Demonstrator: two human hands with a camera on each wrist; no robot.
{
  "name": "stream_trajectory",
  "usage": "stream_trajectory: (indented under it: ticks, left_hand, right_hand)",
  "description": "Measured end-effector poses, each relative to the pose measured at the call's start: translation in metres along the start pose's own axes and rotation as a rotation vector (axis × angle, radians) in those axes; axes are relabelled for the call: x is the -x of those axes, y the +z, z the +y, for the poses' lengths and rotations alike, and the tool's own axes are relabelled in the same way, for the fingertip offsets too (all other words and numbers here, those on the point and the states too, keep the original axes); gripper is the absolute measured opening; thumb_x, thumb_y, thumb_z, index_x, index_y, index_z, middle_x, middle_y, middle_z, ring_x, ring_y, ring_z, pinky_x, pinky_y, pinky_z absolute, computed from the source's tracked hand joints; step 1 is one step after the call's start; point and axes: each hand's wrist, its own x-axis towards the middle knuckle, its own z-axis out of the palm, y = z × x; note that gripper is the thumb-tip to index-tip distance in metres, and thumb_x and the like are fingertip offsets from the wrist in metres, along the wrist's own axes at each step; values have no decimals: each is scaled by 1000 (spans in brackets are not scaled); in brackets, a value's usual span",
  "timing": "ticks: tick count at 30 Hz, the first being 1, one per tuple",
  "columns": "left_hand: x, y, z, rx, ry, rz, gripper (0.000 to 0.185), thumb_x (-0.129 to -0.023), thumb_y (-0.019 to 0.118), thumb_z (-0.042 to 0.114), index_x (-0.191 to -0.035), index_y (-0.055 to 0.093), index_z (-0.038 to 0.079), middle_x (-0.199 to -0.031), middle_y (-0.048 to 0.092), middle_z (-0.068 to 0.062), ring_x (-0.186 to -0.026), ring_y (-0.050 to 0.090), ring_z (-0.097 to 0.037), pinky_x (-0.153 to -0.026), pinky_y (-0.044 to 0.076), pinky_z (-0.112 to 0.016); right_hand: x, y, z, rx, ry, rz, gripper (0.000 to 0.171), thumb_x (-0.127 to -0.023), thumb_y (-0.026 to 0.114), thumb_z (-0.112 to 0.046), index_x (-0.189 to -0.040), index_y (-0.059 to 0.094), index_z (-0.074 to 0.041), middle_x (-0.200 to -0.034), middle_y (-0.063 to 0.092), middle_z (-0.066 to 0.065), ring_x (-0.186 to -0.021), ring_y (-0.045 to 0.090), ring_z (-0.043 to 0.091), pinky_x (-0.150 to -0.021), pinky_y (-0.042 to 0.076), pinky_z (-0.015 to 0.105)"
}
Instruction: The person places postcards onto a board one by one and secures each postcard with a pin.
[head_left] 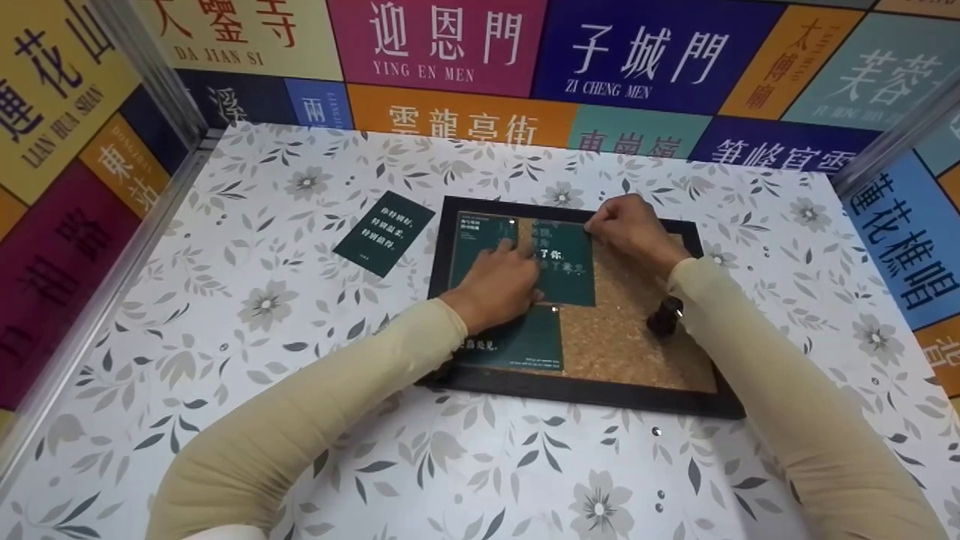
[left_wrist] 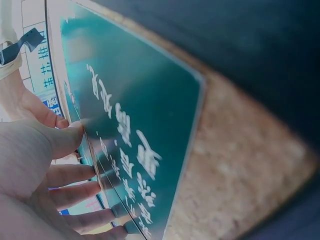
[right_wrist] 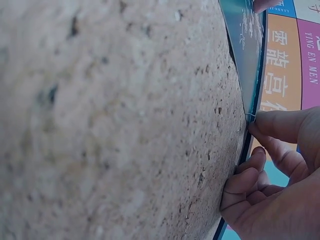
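Observation:
A black-framed cork board [head_left: 637,352] lies on the table with dark green cards on it. My left hand [head_left: 499,285] rests on the cards; its fingers are extended and press near the left edge of the upper-right card [head_left: 566,289]. At that card's upper right corner, my right hand [head_left: 634,229] pinches a tiny pin [right_wrist: 251,115] between thumb and forefinger, its other fingers curled against the board's edge. An upper-left card [head_left: 476,240] and a lower card [head_left: 525,349], partly under my left hand and arm, each show a small shiny pin head.
A loose green card [head_left: 384,234] with white writing lies left of the board. Patterned white cloth [head_left: 262,300] covers the table. Colourful lettered panels [head_left: 442,45] stand behind and on both sides. A dark device [head_left: 664,319] hangs under the right wrist.

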Motion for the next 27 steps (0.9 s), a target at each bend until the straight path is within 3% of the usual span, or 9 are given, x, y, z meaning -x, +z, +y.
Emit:
stream_trajectory:
  ticks: [8, 18, 23, 27]
  left_hand:
    - [-2, 0, 1, 8, 8, -7, 41, -112, 67, 34, -137, 73, 2, -156, 59, -15, -135, 60, -40, -104, 56, -61]
    - [-2, 0, 2, 10, 13, 9, 43, -111, 68, 33, -140, 72, 2, -159, 56, -17, -136, 59, -40, -104, 57, -60]
    - [-2, 0, 2, 27, 0, 5, 43, -111, 69, 33, -141, 72, 3, -159, 56, -17, -138, 58, -40, -106, 56, -60]
    - [-1, -1, 1, 41, -11, 0, 43, -110, 70, 33, -141, 71, 2, -158, 56, -17, -138, 58, -40, -106, 56, -60]
  right_hand:
    - [1, -1, 2, -4, -30, 20, 16, -106, 71, -10, -97, 77, 1, -85, 64, -1, -80, 55, 16, -69, 43, 29]
    - [2, 3, 1, 31, -35, 29, 13, -106, 68, -5, -97, 76, 0, -98, 69, 8, -93, 57, 24, -83, 44, 37]
    - [1, 8, 2, 68, -55, 42, 14, -108, 67, -7, -96, 73, -1, -101, 71, 11, -93, 58, 24, -82, 44, 37]
    - [2, 11, 7, 117, -124, 44, 16, -110, 66, -10, -97, 72, -3, -100, 73, 13, -90, 60, 23, -79, 46, 35]
